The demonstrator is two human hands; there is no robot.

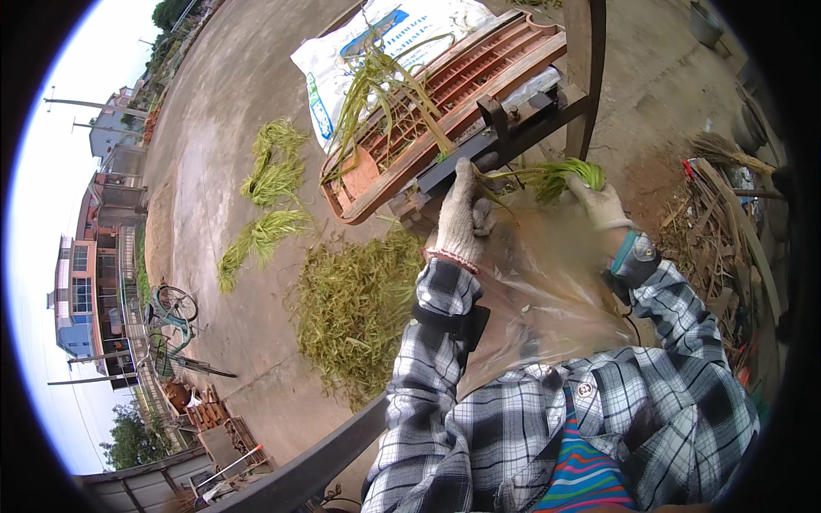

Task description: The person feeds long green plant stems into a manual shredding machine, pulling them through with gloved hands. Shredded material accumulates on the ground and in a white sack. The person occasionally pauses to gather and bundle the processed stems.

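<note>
My left hand, in a knitted work glove, rests at the end of a dark metal bar, fingers near the stalk ends of green leaves; whether it grips them I cannot tell. To the right, my right hand, also gloved, is closed around a folded bundle of green strip-like leaves. Beyond the bar lies a reddish slatted frame with wooden edges, and long pale-green leaves are draped across it. Clear plastic sheeting covers my lap.
A heap of cut leaf pieces lies on the concrete ground left of my arm. Farther left are leaf bundles and a bicycle. A printed white sack lies behind the frame. Wood scraps are piled at the right.
</note>
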